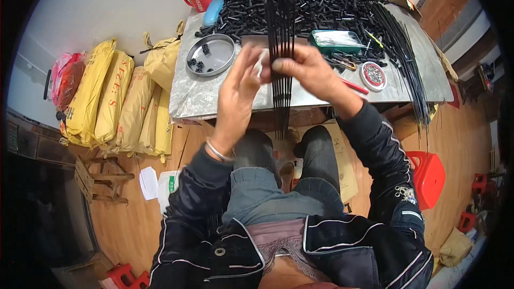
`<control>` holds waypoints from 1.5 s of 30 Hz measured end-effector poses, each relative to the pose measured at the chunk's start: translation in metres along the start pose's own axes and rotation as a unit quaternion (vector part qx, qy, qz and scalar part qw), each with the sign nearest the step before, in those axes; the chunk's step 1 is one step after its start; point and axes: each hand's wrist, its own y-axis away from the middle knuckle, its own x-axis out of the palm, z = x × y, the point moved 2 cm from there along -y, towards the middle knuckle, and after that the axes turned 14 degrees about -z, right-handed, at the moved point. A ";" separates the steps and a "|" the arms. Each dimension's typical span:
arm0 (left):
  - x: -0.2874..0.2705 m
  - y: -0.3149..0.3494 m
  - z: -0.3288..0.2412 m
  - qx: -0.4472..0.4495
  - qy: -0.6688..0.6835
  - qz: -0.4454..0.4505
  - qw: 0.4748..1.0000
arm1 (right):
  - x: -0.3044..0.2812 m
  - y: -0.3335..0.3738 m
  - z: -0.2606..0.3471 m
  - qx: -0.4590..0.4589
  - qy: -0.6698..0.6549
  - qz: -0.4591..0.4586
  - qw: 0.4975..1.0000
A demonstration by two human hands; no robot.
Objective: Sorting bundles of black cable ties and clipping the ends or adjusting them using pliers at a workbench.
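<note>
Close above the table's front edge, my right hand (310, 72) is closed around the middle of a bundle of thin black rods (279, 21). The rods stand lengthwise, their upper ends over a heap of small black parts (316, 0) and their lower ends above my knees. My left hand (239, 85) is raised just left of the bundle, its fingers bent and smeared by motion. Something small and whitish (262, 61) shows at its fingertips, too blurred to name. Whether the left fingers touch the rods cannot be made out.
On the metal-topped table (187, 96) are a round tray (222, 44) with a few black parts, a red mug (201, 0), a blue case (213, 12), a green tray of thin pieces (337, 42) and a round dish (373, 76). More black rods (412, 69) overhang the right edge. Yellow sacks (91, 96) stand left.
</note>
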 end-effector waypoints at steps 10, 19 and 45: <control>0.026 -0.032 -0.024 -0.005 -0.023 0.093 0.995 | -0.044 -0.002 -0.008 0.046 0.112 0.119 0.986; 0.037 -0.033 -0.023 0.050 -0.075 0.098 0.991 | -0.184 -0.046 -0.056 -0.061 0.692 -0.197 0.692; 0.043 -0.033 -0.025 0.056 -0.074 0.087 0.992 | -0.032 0.017 0.089 -0.361 0.391 -0.134 0.836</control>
